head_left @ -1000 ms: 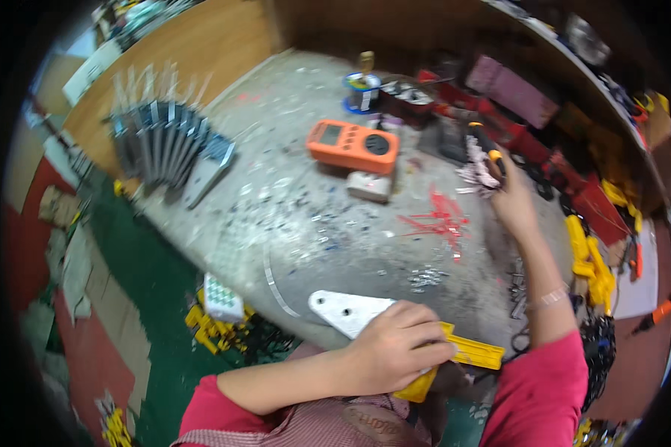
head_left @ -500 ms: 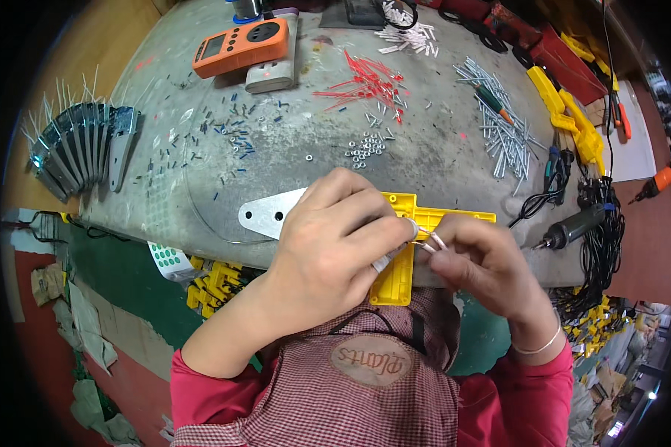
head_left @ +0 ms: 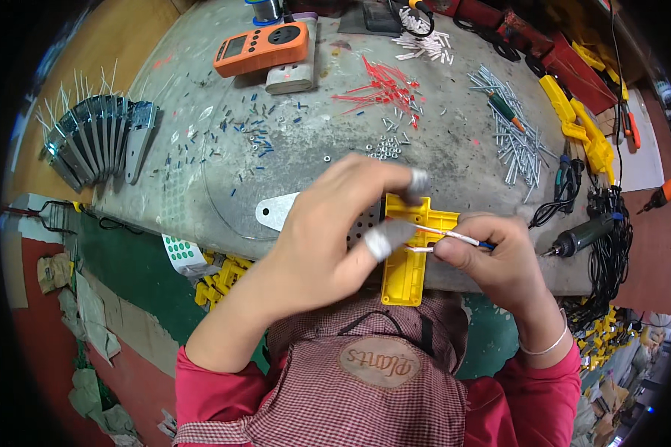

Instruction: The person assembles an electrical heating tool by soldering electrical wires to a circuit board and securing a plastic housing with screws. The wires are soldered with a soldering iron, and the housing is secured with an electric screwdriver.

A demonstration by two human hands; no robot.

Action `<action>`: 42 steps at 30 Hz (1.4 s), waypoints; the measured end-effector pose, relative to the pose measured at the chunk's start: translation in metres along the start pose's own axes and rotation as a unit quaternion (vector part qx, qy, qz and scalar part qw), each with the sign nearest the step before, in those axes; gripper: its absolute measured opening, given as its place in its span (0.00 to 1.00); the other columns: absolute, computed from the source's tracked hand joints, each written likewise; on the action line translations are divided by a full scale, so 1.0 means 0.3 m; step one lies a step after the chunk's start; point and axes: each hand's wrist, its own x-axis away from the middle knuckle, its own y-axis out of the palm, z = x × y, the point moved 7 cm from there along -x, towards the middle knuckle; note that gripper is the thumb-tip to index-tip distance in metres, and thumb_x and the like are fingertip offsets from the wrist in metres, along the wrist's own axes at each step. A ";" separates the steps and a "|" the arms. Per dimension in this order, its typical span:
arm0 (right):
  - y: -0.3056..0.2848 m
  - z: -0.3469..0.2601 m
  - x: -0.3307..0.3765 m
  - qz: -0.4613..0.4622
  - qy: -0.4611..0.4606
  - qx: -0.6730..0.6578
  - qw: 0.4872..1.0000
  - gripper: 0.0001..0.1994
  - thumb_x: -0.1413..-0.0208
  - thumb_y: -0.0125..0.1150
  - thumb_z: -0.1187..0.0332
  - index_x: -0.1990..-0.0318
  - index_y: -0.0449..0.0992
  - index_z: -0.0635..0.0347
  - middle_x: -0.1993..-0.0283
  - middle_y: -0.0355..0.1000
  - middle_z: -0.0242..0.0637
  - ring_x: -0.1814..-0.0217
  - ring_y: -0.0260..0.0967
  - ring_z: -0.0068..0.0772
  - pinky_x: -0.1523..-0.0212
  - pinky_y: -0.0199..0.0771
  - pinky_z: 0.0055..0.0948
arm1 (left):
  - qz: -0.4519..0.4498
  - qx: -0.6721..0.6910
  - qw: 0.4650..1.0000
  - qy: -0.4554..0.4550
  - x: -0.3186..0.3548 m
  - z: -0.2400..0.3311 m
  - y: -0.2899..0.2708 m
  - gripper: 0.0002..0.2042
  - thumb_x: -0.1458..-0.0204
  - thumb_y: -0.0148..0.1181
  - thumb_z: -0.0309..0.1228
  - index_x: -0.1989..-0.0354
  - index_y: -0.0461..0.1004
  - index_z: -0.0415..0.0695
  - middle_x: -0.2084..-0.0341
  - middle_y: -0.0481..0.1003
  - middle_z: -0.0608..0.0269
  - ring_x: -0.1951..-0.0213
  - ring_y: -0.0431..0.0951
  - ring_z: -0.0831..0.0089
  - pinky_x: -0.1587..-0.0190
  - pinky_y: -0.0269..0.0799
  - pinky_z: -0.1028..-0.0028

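A yellow plastic housing half lies at the table's front edge, its ribbed inside facing up. A pale metal plate with a round hole juts out to its left, partly hidden by my left hand. That hand hovers over the joint with thumb and forefinger apart; both have white wrapping near their tips, and the thumb tip is blurred. Beside it shows a black perforated part. My right hand pinches thin wires with white sleeves over the housing's right side. A blue bit shows near its fingers.
Farther back lie small nuts, red LEDs, white sleeves and long screws. An orange meter stands back left, near fanned metal blades. At right are an electric screwdriver and yellow housings.
My left hand has opened, its forefinger lifting away from the wires and thumb. My right hand has shifted slightly right, keeping the wires pinched. The whole view has moved a little.
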 end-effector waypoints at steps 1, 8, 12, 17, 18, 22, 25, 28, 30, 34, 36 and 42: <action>0.001 -0.009 -0.003 -0.008 -0.001 0.015 1.000 0.11 0.48 0.66 0.67 0.71 0.76 0.68 0.76 0.68 0.30 0.72 0.60 0.15 0.70 0.62 0.21 | 0.011 0.059 0.998 -0.032 -0.017 -0.029 -0.006 0.12 0.53 0.61 0.24 0.59 0.72 0.38 0.68 0.75 0.59 0.68 0.75 0.59 0.62 0.71 0.67; -0.055 0.033 0.005 0.031 0.002 -0.131 0.991 0.07 0.47 0.64 0.71 0.71 0.74 0.66 0.69 0.63 0.27 0.70 0.56 0.13 0.69 0.57 0.16 | -0.127 0.055 0.989 -0.055 -0.021 -0.045 0.071 0.10 0.53 0.60 0.25 0.62 0.73 0.37 0.71 0.74 0.56 0.69 0.74 0.60 0.65 0.69 0.67; -0.052 0.026 -0.014 0.062 0.001 -0.078 0.995 0.11 0.46 0.64 0.66 0.72 0.76 0.66 0.74 0.65 0.24 0.71 0.57 0.12 0.71 0.56 0.17 | -0.084 0.040 0.993 -0.066 -0.020 -0.037 0.068 0.11 0.56 0.62 0.25 0.64 0.72 0.38 0.72 0.73 0.56 0.71 0.74 0.60 0.66 0.68 0.67; -0.041 0.017 -0.026 0.077 -0.010 -0.030 0.997 0.14 0.46 0.66 0.62 0.71 0.79 0.66 0.77 0.69 0.25 0.73 0.61 0.14 0.72 0.60 0.19 | -0.068 0.015 0.996 -0.055 -0.025 -0.029 0.066 0.10 0.57 0.62 0.22 0.64 0.72 0.38 0.74 0.72 0.56 0.71 0.73 0.59 0.67 0.68 0.67; -0.039 0.018 -0.029 0.072 -0.012 -0.030 0.997 0.13 0.47 0.66 0.62 0.70 0.79 0.66 0.77 0.70 0.26 0.73 0.62 0.14 0.72 0.61 0.20 | -0.068 0.008 0.996 -0.049 -0.030 -0.025 0.065 0.10 0.57 0.62 0.22 0.65 0.72 0.38 0.74 0.71 0.56 0.71 0.73 0.59 0.67 0.68 0.66; -0.024 0.011 -0.028 -0.049 0.031 0.059 0.997 0.11 0.49 0.68 0.64 0.69 0.79 0.64 0.78 0.71 0.34 0.75 0.64 0.19 0.73 0.64 0.24 | -0.130 0.055 0.989 -0.035 -0.060 -0.024 0.064 0.07 0.57 0.60 0.22 0.67 0.73 0.38 0.74 0.71 0.57 0.70 0.72 0.57 0.66 0.68 0.64; 0.034 0.007 -0.010 -0.125 -0.123 0.088 0.980 0.09 0.55 0.68 0.68 0.73 0.75 0.63 0.78 0.70 0.42 0.76 0.69 0.43 0.74 0.66 0.35 | -0.265 0.104 0.959 0.013 -0.099 -0.025 0.075 0.07 0.56 0.59 0.21 0.67 0.73 0.39 0.74 0.72 0.56 0.69 0.73 0.55 0.65 0.68 0.63; 0.066 -0.017 0.022 -0.142 -0.152 0.175 0.962 0.12 0.51 0.63 0.61 0.74 0.74 0.61 0.78 0.70 0.42 0.73 0.70 0.47 0.71 0.68 0.41 | -0.348 0.007 0.936 0.061 -0.101 0.035 0.093 0.10 0.60 0.57 0.21 0.67 0.70 0.42 0.72 0.69 0.56 0.65 0.71 0.57 0.65 0.69 0.63; 0.069 -0.005 0.025 -0.175 -0.180 0.211 0.945 0.14 0.50 0.61 0.56 0.72 0.74 0.60 0.74 0.72 0.41 0.72 0.71 0.47 0.69 0.70 0.39 | -0.358 -0.056 0.929 0.072 -0.091 0.070 0.115 0.09 0.60 0.56 0.26 0.68 0.67 0.42 0.73 0.67 0.58 0.66 0.70 0.59 0.66 0.70 0.64; -0.308 -0.013 -0.199 0.059 0.040 0.188 0.980 0.10 0.53 0.63 0.68 0.65 0.78 0.65 0.67 0.76 0.41 0.62 0.75 0.38 0.58 0.73 0.32 | -0.276 -0.185 0.939 0.091 -0.051 0.082 0.129 0.09 0.64 0.57 0.27 0.73 0.66 0.42 0.73 0.67 0.59 0.68 0.71 0.62 0.69 0.69 0.65; -0.478 -0.003 -0.281 0.289 -0.157 0.476 0.816 0.13 0.55 0.65 0.64 0.63 0.78 0.62 0.58 0.71 0.44 0.53 0.70 0.47 0.51 0.69 0.38 | -0.123 -0.231 0.960 0.103 -0.050 0.085 0.122 0.08 0.64 0.57 0.29 0.74 0.68 0.43 0.72 0.69 0.61 0.65 0.72 0.64 0.65 0.70 0.69; -0.518 0.010 -0.350 0.300 -0.216 0.478 0.797 0.12 0.56 0.63 0.67 0.64 0.73 0.60 0.60 0.72 0.40 0.53 0.68 0.49 0.52 0.68 0.42 | -0.030 -0.182 0.982 0.030 -0.040 -0.003 0.148 0.08 0.68 0.57 0.22 0.75 0.67 0.40 0.72 0.72 0.59 0.65 0.73 0.60 0.64 0.70 0.67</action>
